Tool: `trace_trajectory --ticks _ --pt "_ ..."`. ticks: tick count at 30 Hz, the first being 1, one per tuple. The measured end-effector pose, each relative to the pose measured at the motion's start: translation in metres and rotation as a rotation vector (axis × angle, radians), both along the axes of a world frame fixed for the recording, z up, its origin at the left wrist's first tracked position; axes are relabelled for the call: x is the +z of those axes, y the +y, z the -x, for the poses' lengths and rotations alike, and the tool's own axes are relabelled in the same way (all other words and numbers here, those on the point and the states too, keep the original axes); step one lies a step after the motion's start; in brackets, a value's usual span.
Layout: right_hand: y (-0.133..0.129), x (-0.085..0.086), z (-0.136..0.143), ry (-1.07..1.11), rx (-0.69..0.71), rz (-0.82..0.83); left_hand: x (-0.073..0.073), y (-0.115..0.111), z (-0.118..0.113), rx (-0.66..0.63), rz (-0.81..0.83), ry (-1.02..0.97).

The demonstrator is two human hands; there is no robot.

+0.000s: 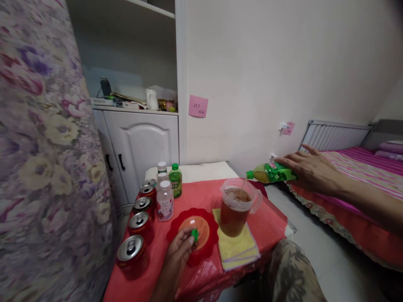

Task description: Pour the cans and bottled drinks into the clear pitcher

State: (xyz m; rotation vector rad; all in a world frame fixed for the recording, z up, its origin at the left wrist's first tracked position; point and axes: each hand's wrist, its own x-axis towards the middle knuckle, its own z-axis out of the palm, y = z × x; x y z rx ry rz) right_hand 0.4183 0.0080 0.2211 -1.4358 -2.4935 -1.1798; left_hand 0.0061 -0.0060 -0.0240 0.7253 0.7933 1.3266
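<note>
My right hand point(310, 167) grips a green-labelled plastic drink bottle point(272, 172), tipped on its side with the mouth pointing left. A thin stream runs from it into a clear plastic pitcher point(231, 214), which holds a foamy brown drink and stands on a folded yellow cloth point(239, 251). Between the thumb and fingers of my left hand point(181, 247) is a small green bottle cap point(194, 235). That hand hovers over a red scalloped plate point(176, 228) on which an orange round lid point(201, 226) lies.
Several red drink cans point(132, 256) line the left edge of the red-covered table point(195, 195). Beside them stand a pink white-capped bottle point(165, 201) and a green-capped bottle point(175, 180). A floral curtain point(50, 147) hangs at left; a bed point(362, 176) is at right.
</note>
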Motion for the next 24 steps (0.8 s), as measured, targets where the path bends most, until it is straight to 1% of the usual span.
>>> trace_trajectory --ticks 6,11,18,24 --pt "0.002 0.0 0.002 -0.002 0.015 0.01 0.005 -0.002 -0.002 0.06 0.02 0.06" --pt "0.005 0.0 0.004 -0.005 0.034 0.029 0.007 -0.003 -0.003 0.056 0.013 0.05" --pt "0.008 0.001 0.005 -0.018 0.052 0.048 0.005 -0.002 -0.002 0.049 0.006 0.046" --pt "0.012 0.004 0.013 -0.045 0.065 0.044 0.002 -0.002 -0.002 0.062 0.007 0.045"
